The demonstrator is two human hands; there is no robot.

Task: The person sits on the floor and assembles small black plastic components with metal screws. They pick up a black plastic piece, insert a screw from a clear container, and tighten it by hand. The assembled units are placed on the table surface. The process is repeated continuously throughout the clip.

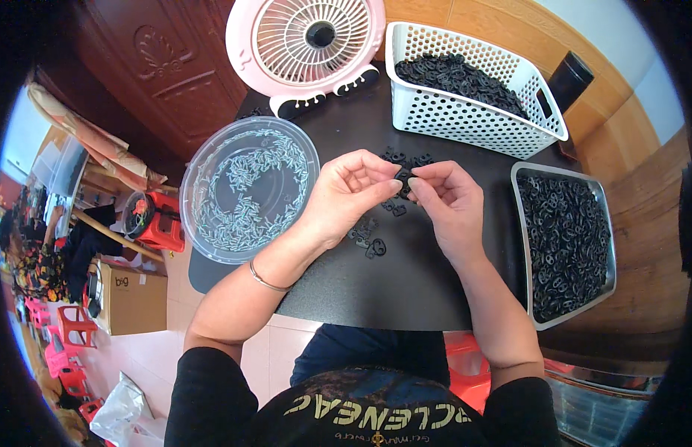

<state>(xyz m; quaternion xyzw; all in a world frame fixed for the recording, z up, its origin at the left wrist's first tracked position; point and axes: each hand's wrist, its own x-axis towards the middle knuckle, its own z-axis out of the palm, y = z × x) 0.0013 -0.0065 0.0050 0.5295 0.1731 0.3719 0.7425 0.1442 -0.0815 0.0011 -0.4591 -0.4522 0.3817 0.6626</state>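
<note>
My left hand [357, 185] and my right hand [452, 203] meet over the middle of the dark table [405, 290]. Fingertips of both pinch a small black plastic piece [404, 177], mostly covered by the fingers. Just beyond them lie several loose black pieces [394, 156], and a few more black ring-shaped pieces [375, 248] rest nearer to me. Left of my hands stands a round clear tub [186, 195] with many small silvery pins or screws [245, 175] spread over its bottom.
A white perforated basket [465, 128] of black pieces stands at the back right. On the right is a metal tray [519, 246] full of black ring-shaped pieces. A pink fan [245, 56] stands at the back. Another person [40, 257] is at far left, beyond a cardboard box [141, 302].
</note>
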